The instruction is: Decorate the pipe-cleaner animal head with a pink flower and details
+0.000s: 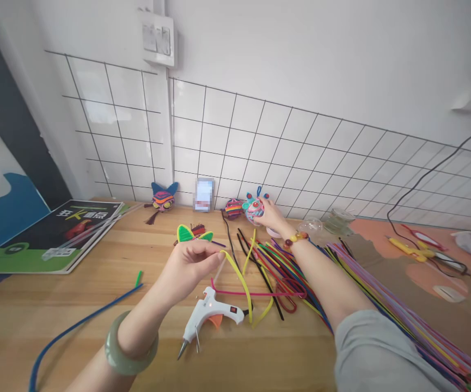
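My left hand is closed in a pinch on a yellow pipe cleaner that loops down over the wooden table, just above a white glue gun. My right hand reaches to the back of the table and grips a small pink and teal pipe-cleaner figure near the tiled wall. A green and yellow eared piece lies just behind my left hand.
Several coloured pipe cleaners fan out on the right. A blue pipe cleaner lies front left. Booklets are stacked at the left. A masked figure, a striped ball, a clear jar and tools line the back.
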`<action>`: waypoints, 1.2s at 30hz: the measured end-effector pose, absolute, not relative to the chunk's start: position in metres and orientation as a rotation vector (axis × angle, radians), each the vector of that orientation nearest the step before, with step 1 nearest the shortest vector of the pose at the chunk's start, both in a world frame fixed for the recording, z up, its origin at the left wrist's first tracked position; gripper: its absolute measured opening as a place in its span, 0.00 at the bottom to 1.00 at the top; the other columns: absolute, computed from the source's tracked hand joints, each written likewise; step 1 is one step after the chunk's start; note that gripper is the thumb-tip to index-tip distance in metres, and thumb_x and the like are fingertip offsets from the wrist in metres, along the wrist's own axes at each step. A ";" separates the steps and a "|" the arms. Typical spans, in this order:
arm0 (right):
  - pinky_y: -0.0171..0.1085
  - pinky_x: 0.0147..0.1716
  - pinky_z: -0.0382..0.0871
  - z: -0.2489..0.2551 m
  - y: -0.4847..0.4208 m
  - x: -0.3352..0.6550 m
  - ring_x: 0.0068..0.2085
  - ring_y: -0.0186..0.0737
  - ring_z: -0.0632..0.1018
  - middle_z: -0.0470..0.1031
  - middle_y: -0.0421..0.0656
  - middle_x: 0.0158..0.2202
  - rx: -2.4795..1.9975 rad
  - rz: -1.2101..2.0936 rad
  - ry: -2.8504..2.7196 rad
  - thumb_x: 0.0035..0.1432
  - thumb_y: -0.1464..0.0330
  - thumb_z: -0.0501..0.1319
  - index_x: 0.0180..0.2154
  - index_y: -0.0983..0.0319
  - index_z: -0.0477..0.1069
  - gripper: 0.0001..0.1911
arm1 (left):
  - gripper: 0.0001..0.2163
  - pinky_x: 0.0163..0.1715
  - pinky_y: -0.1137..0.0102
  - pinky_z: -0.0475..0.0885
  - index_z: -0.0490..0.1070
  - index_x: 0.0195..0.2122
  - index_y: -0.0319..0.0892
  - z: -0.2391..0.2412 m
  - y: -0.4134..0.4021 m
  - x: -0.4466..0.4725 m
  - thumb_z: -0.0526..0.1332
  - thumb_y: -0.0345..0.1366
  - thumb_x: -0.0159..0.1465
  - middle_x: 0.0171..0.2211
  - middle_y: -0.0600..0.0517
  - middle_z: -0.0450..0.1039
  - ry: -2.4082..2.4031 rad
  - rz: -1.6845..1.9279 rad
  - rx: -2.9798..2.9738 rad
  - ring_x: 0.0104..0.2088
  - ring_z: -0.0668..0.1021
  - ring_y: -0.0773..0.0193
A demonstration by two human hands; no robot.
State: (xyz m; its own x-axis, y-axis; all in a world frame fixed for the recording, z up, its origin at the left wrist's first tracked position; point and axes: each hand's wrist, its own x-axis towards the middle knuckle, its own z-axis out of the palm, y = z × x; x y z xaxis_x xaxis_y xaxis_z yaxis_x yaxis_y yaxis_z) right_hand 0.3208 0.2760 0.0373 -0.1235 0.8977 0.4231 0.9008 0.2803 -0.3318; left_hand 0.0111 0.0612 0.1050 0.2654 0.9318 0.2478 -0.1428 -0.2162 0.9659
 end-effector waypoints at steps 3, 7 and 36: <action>0.49 0.57 0.63 0.046 0.283 0.331 0.58 0.55 0.68 0.60 0.53 0.58 -1.634 -0.080 -1.934 0.43 0.65 0.67 0.63 0.60 0.55 0.45 | 0.07 0.25 0.73 0.64 0.77 0.22 0.39 0.105 0.061 0.013 0.67 0.36 0.52 0.19 0.54 0.69 0.829 1.209 1.414 0.23 0.66 0.70; 0.50 0.59 0.60 0.035 0.298 0.323 0.60 0.56 0.65 0.57 0.56 0.61 -1.677 -0.101 -1.837 0.47 0.65 0.66 0.64 0.61 0.51 0.45 | 0.07 0.27 0.72 0.66 0.76 0.21 0.40 0.105 0.060 0.016 0.66 0.36 0.52 0.19 0.54 0.70 0.826 1.232 1.457 0.23 0.67 0.69; 0.54 0.63 0.55 0.030 0.257 0.346 0.63 0.55 0.65 0.66 0.60 0.60 -1.622 0.336 -1.510 0.48 0.71 0.63 0.57 0.68 0.65 0.32 | 0.11 0.25 0.72 0.63 0.75 0.21 0.40 0.105 0.051 0.023 0.66 0.41 0.55 0.20 0.54 0.66 0.849 1.183 1.603 0.24 0.65 0.68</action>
State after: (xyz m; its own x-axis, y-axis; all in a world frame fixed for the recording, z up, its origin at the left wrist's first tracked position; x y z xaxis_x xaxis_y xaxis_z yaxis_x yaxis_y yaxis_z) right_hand 0.3464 0.2575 0.0299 0.2274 0.9081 0.3517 0.6732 0.1143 -0.7306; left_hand 0.0229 0.0505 0.1051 0.2942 0.9055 0.3060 0.0003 -0.3202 0.9473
